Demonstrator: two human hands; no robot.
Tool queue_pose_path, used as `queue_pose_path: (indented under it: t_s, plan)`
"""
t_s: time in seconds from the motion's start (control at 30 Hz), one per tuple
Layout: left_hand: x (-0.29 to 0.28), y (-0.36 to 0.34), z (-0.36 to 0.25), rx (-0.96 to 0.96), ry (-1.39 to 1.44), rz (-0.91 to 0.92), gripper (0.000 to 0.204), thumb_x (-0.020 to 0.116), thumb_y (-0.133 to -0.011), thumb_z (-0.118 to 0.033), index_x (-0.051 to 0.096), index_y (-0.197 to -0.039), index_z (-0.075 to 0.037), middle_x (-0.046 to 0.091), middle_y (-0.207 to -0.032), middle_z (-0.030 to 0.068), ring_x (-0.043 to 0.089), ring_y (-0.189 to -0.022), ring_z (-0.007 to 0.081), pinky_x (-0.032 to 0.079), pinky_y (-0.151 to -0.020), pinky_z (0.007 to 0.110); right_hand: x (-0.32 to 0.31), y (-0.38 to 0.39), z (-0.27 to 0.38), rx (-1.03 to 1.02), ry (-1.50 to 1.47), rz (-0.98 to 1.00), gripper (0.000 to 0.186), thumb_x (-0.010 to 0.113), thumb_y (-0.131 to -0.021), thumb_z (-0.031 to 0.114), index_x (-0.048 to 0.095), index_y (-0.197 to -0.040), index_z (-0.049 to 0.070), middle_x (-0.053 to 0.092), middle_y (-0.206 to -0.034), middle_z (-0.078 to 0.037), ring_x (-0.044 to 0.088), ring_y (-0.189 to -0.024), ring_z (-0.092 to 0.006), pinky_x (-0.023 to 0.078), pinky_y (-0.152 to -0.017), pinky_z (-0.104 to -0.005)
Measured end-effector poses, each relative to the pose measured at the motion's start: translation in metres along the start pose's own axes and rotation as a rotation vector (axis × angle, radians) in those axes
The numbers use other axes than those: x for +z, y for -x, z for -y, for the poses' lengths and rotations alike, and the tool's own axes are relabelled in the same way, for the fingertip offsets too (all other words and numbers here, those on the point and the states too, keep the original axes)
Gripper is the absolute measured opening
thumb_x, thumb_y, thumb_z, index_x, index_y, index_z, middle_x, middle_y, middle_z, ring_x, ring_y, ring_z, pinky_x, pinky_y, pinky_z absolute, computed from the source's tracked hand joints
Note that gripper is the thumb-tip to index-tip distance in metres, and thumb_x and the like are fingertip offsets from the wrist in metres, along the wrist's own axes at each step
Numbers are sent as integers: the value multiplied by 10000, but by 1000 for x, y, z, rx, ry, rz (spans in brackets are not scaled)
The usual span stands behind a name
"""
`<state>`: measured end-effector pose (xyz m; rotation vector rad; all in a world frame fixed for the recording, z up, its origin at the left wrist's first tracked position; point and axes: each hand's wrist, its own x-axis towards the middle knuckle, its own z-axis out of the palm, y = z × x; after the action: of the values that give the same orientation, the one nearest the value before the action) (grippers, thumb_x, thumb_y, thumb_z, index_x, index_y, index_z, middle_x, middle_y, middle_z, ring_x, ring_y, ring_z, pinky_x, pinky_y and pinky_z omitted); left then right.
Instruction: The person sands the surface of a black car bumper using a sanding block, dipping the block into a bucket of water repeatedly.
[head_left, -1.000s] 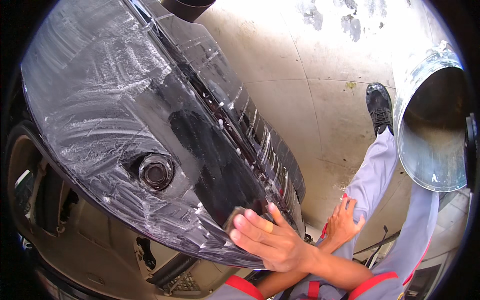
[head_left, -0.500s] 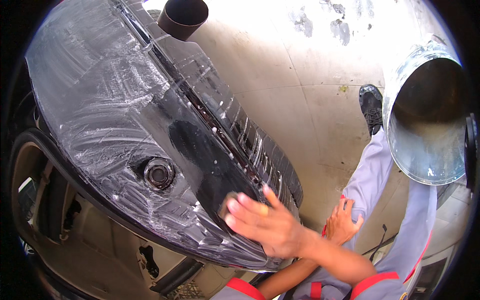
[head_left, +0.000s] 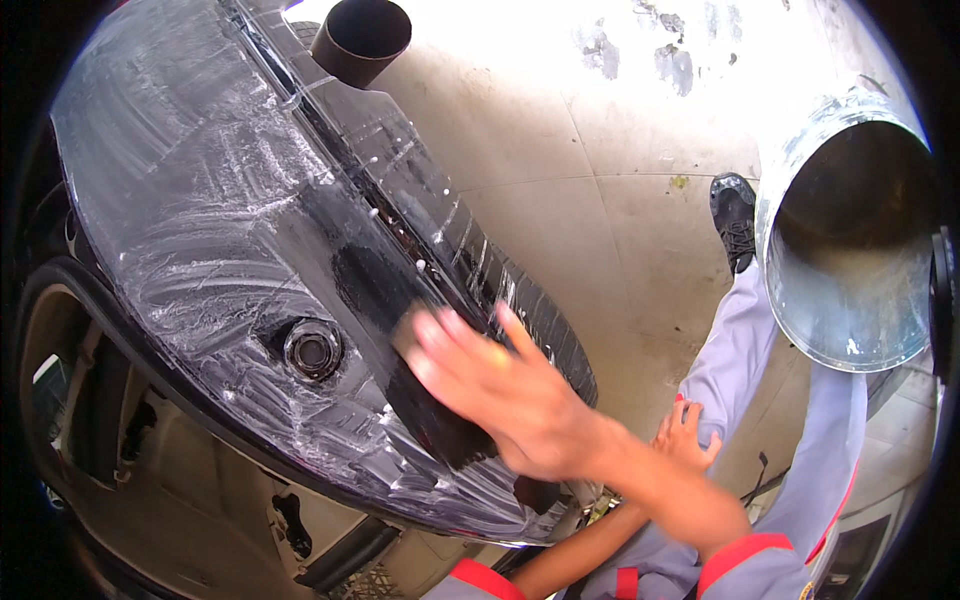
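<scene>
My right hand point(head_left: 490, 385) presses a small brownish pad point(head_left: 407, 328) against a dark car body panel point(head_left: 190, 150), fingers pointing to the upper left. Motion blurs the fingertips, and the pad is mostly hidden beneath them. Whitish smears and streaks cover much of the panel; around the hand runs a wet, dark black strip. To the left of that strip sits a round ringed fitting point(head_left: 314, 349). My left arm passes beneath the right one. With fingers apart, my left hand point(head_left: 686, 434) lies on my grey trouser leg point(head_left: 735, 335), partly covered by the right forearm.
A large metal cylinder point(head_left: 780, 250), open at one end, stands at the right beside my leg. A dark open pipe point(head_left: 365, 40) juts out at the top. My black shoe point(head_left: 733, 215) is on the pale, patchy floor point(head_left: 560, 130). A window opening point(head_left: 60, 400) lies at the lower left.
My right hand has slid up and to the left along the dark strip with the pad, uncovering wet panel below. The left hand stays on the leg.
</scene>
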<state>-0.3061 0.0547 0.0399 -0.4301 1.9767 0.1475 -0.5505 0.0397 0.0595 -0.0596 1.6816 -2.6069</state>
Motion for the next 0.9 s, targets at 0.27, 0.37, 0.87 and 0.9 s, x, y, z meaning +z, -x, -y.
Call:
queue_pose_path:
  t_s: [0.27,0.37,0.87,0.9]
  plan:
    - [4,1,4,5,6,-16,562,703,-809,-364,589,-1288,-94,570,-1311,138,619,-1136,389,539,-918,513,2,8,-1,-57,-34,14,666,460,-862,-30,470,-1522,59,411,-1615,-137,364,-1515,-267,200,-1233,-533]
    - [-1,0,-1,-55,1,77,574,709,-797,-355,589,-1292,-91,570,-1309,138,617,-1136,390,538,-920,506,6,31,10,40,-21,57,669,465,-859,-42,486,-1519,66,415,-1617,-137,363,-1520,-254,164,-1245,-517]
    - [-9,2,-12,-27,10,85,543,695,-822,-336,550,-1281,-84,530,-1339,153,601,-1114,418,536,-862,564,13,73,16,141,-103,24,606,498,-877,-76,555,-1467,56,474,-1576,-131,392,-1503,-250,106,-1259,-494]
    - [-7,1,-13,-35,-4,92,541,695,-823,-337,551,-1281,-87,530,-1340,149,602,-1115,416,538,-860,562,14,62,11,104,-115,-15,609,495,-882,-77,547,-1474,57,469,-1579,-130,387,-1505,-250,102,-1259,-491]
